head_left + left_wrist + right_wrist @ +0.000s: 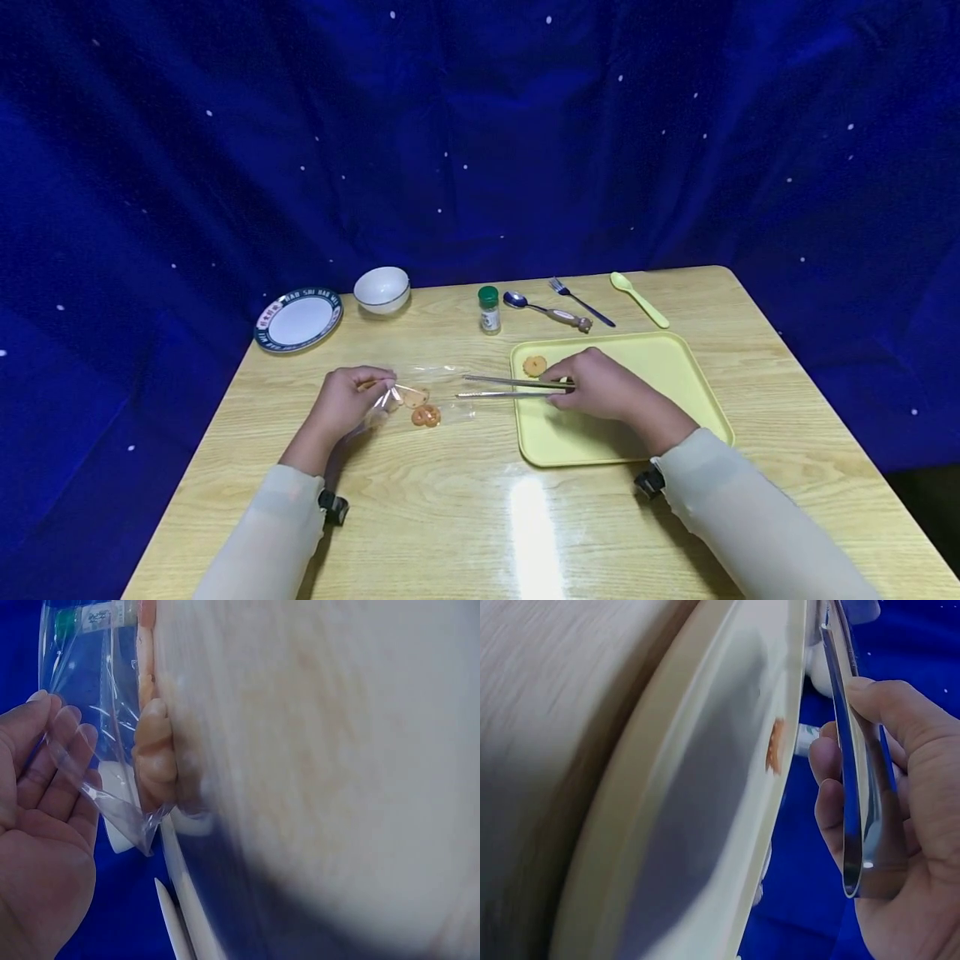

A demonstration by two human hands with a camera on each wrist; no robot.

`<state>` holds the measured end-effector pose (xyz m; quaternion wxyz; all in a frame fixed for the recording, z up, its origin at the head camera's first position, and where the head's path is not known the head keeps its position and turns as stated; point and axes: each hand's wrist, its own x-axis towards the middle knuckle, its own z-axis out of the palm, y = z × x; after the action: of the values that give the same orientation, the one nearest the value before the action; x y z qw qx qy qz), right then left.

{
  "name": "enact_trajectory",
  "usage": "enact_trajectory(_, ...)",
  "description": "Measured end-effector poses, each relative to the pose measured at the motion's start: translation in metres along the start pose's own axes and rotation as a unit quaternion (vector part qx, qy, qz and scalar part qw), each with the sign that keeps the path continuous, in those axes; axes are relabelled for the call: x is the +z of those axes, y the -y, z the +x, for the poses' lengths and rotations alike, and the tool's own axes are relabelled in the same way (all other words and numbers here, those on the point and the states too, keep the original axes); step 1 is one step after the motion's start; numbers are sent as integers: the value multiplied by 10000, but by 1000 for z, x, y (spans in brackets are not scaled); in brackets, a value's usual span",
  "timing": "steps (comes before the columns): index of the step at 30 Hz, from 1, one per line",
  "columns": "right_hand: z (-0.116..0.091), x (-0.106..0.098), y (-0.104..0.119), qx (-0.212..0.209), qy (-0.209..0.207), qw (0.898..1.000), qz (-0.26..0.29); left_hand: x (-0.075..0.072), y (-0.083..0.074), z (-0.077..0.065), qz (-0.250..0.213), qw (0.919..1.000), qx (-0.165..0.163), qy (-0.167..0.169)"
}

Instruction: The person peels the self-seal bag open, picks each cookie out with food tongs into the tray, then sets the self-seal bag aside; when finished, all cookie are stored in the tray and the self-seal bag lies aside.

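Observation:
My left hand (347, 402) pinches the edge of a clear plastic bag (112, 682) between thumb and fingers. Inside the bag lie several cookies (426, 416), among them a brown pretzel-shaped one; the left wrist view shows them edge-on near the tabletop. In my right hand (595, 385) is a pair of metal tongs (849, 780), its two arms apart and pointing left toward the bag's open end. Nothing sits between the tong tips. Below the right hand is a yellow tray (622, 446), with one round scalloped cookie (535, 366) at its far left corner.
Along the back of the wooden table (435, 517) stand a blue-rimmed plate (298, 320), a white bowl (382, 290) and a green-capped shaker (489, 310). A spoon (551, 313), a fork (583, 303) and a yellow spoon (639, 300) lie behind the tray. A blue curtain (480, 150) hangs beyond.

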<state>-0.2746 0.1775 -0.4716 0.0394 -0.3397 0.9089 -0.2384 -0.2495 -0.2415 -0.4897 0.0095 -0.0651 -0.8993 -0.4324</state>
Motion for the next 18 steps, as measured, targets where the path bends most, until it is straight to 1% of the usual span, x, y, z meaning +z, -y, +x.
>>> enact_trajectory(5, 17, 10, 5, 10, 191, 9998, 26, 0, 1, -1, -35, 10000, -83, 31)
enact_trajectory(9, 31, 19, 8, -98, 313, 9995, -15, 0, 3, -2, -110, 9999, -64, 33)
enact_trajectory(11, 37, 22, 10, -65, 370, 9993, 0, 1, 3, -3, -159, 9998, -79, 37)
enact_trajectory(15, 42, 25, 13, 93, 396, 9991, 76, 2, 1, -1, -189, 9997, -106, 86)
enact_trajectory(18, 41, 26, 13, 105, 435, 9989, 116, 2, -1, 1, -175, 9997, -94, 111)
